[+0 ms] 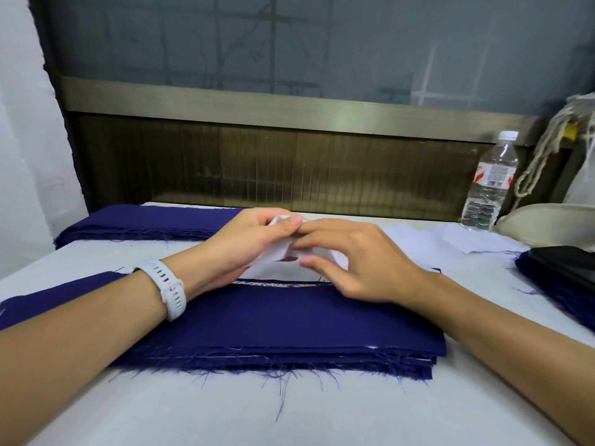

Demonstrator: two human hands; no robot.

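A stack of navy blue fabric pieces (289, 329) with frayed edges lies in front of me on the white table (193, 413). At its far edge sits a piece of white fabric (277, 252), partly lifted and folded. My left hand (244, 243), with a white watch on the wrist, pinches the raised white fabric between thumb and fingers. My right hand (357, 255) meets it from the right, fingertips on the same white piece and thumb tucked under it. Most of the white piece is hidden by both hands.
A second stack of navy fabric (145, 223) lies at the far left. More navy fabric with a black object (566, 265) on it sits at the right edge. A clear water bottle (489, 181) stands at the far right beside a cream bag (547, 226).
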